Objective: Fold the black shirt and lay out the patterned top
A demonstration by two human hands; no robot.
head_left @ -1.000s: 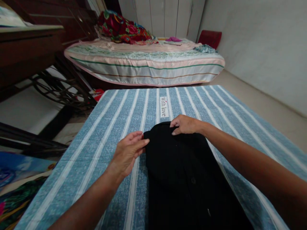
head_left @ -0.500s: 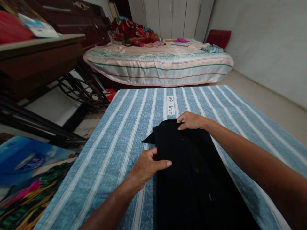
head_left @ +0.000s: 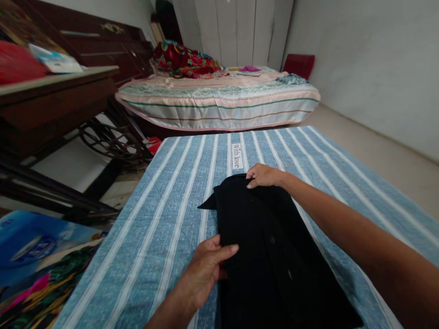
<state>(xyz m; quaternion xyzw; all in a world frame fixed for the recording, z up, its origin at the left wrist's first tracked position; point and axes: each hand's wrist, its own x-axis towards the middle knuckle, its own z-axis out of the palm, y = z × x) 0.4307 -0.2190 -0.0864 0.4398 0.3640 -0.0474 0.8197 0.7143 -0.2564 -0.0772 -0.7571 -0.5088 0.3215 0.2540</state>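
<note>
A black buttoned shirt (head_left: 254,256) lies folded lengthwise on the blue-and-white striped cloth (head_left: 164,214). Its pointed collar tip sticks out at the upper left, and a couple of buttons show down its front. My left hand (head_left: 204,269) grips the shirt's left edge, thumb on top and fingers curled partly underneath. At the far end, my right hand (head_left: 264,176) pinches the collar edge between thumb and fingers, its forearm crossing above the shirt's right side.
Beyond the striped surface stands a bed (head_left: 219,107) with a red floral blanket (head_left: 187,59). A sewing-machine table (head_left: 58,91) is on the left, with a blue package (head_left: 41,242) and patterned fabric (head_left: 44,283) below it. A "With love" label (head_left: 237,156) marks the striped cloth.
My left hand has slid down the shirt's left edge, nearer to me. My right hand keeps its pinch at the collar. The whole view has shifted slightly.
</note>
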